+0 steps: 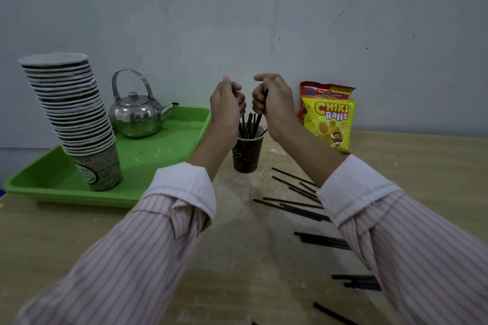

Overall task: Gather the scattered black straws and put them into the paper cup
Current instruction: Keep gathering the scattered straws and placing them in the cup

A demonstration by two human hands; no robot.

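Head view shows both fists, left hand (226, 103) and right hand (272, 97), closed around thin black plastic straws (249, 124) standing in the dark paper cup (247, 153), while many loose black straws (293, 203) lie uncollected on the wooden table (237, 258).

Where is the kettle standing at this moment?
In the head view the kettle stands left of centre on the green tray, behind the cup stack and left of the left hand.
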